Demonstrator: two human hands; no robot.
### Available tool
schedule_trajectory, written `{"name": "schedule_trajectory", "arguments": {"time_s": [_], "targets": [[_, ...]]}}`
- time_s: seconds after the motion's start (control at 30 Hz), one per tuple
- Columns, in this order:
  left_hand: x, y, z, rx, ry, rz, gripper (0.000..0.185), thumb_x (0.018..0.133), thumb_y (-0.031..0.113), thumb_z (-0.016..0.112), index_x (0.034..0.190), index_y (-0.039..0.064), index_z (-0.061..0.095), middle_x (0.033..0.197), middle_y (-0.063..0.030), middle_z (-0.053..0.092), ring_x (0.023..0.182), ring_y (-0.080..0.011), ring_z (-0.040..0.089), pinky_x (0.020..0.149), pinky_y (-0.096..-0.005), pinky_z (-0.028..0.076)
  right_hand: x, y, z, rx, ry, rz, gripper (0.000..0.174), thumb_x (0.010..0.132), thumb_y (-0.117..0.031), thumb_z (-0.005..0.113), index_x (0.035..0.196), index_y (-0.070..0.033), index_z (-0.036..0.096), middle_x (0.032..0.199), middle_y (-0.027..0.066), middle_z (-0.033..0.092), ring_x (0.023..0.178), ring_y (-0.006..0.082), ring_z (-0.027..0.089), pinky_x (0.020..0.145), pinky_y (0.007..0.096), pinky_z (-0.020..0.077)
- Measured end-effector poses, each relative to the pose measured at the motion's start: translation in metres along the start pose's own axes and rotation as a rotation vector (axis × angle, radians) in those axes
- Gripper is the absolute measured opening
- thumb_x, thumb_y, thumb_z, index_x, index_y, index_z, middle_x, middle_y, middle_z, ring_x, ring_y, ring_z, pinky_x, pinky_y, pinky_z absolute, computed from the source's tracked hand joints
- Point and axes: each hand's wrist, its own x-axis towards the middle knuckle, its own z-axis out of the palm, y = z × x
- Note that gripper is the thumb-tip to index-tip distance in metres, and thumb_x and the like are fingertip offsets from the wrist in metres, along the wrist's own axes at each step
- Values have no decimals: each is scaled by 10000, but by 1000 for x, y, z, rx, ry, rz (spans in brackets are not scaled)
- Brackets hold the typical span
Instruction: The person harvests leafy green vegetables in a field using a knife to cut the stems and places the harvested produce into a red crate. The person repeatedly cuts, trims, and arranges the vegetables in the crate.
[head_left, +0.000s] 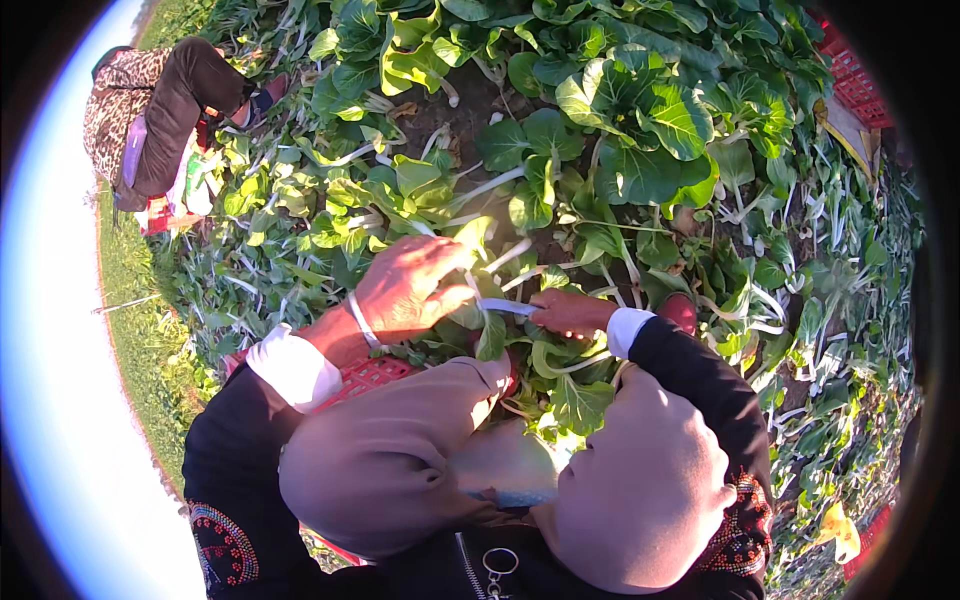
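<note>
My right hand (574, 312) is closed around a knife, its pale blade (507, 306) pointing left. The blade's tip meets a leafy green (486, 289) with a white stalk. My left hand (417, 289) is beside that plant, fingers bent towards its stalk; whether they grip it cannot be told. Cut leafy greens with white stems lie on the soil in front of both hands. Another loose green (577, 397) lies between my knees. A large upright clump of leafy greens (645, 112) grows ahead of my hands.
A red plastic crate (371, 373) is beside my left leg. Another person (161, 112) sits bent at the upper left, near a red crate (166, 217). More red crates stand at the upper right (855, 79) and lower right (870, 541). Stems and leaves cover much of the ground.
</note>
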Motion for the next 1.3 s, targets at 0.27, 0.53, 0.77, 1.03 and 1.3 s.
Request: {"name": "schedule_trajectory", "arguments": {"time_s": [0.27,0.53,0.77,1.03,1.3], "targets": [[35,46,85,-264,-359,291,367,753,209,619,1047,6,535,941,-133,566,882,-292,547,753,-397,429,-74,36,-43,172,787,-108,254,863,-223,479,861,27,527,633,177,539,569,281,528,564,397,425],[114,80,79,-225,-130,423,337,753,143,657,1039,-13,572,994,-148,603,848,-287,592,761,-386,480,11,47,-92,-88,722,-181,260,870,-248,455,994,-37,542,884,180,589,827,284,593,707,392,447],[231,69,98,263,135,474,484,709,167,656,1141,8,507,1236,-176,469,1168,-324,424,974,-472,338,-28,42,-44,-213,704,-237,286,866,-236,456,1013,0,520,902,250,618,865,407,601,743,456,487],[263,-49,77,734,43,36,713,682,108,672,1321,100,355,1294,-125,418,1131,-314,444,935,-467,372,-79,25,-103,-222,1071,-1,295,875,-248,421,932,10,553,790,259,617,776,423,606,692,490,485],[216,-80,87,555,53,-93,252,719,44,553,963,90,506,941,-135,519,857,-349,564,713,-470,456,-29,54,-142,-567,1222,-39,213,816,-193,472,900,-42,597,780,188,628,735,359,628,585,451,504]]}}
